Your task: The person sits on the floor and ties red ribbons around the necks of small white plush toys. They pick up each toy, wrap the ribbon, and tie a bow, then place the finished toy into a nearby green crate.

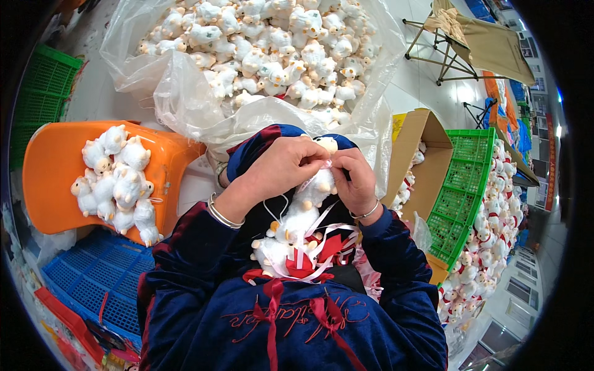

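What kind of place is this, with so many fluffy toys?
Probably a toy workshop. A big see-through bag holds a heap of white plush toys, more are piled on an orange chair, and the person's left hand and right hand pinch a pink ribbon on one toy.

To me this looks like a toy workshop. Through the head camera I see a giant clear bag [176, 93] on the tiled floor [405, 89], full of white soft toys [281, 46] that look almost the same. More of them sit on an orange chair [48, 179]. Near a brown box [438, 135] and a green crate [455, 207], I see a big heap of toys with red bands [489, 241]. I also spot a blue crate [93, 266].
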### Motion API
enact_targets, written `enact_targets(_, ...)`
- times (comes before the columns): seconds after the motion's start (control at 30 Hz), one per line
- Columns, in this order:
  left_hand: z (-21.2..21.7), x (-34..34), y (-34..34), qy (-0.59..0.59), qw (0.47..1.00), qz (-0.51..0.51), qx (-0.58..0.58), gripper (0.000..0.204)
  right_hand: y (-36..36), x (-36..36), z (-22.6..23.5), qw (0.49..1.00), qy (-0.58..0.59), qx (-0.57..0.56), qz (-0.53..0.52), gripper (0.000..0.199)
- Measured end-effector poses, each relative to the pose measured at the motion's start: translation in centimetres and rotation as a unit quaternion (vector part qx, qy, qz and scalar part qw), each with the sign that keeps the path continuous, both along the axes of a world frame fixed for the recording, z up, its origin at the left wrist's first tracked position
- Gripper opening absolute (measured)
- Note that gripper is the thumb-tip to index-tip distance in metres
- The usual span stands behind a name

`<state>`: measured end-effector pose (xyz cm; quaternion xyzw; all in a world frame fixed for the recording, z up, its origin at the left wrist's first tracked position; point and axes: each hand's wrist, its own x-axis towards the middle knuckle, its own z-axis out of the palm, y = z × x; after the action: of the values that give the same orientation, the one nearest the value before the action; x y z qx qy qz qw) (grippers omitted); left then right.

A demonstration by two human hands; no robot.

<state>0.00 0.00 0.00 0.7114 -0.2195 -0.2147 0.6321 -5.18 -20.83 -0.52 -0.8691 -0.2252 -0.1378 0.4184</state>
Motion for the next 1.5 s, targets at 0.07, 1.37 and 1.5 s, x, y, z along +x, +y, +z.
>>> enact_targets(0.07, -0.3, 0.0, 0.0, -0.033, 0.999, 0.001, -0.012, 0.019, 0.1, 0.0, 0.0, 1.000, -0.007, 0.001, -0.002, 0.026)
enact_targets(1.37, 0.4, -1.3, -0.1, -0.058, 0.997, 0.036, 0.037, 0.012, -0.7, -1.0, 1.1, 0.997, 0.025, -0.021, -0.065, 0.022)
enact_targets(1.5, 0.3, -1.4, 0.2, -0.020, 0.998, 0.054, 0.036, 0.012, -0.7, -1.4, 1.2, 0.996, 0.013, -0.037, -0.082, 0.023)
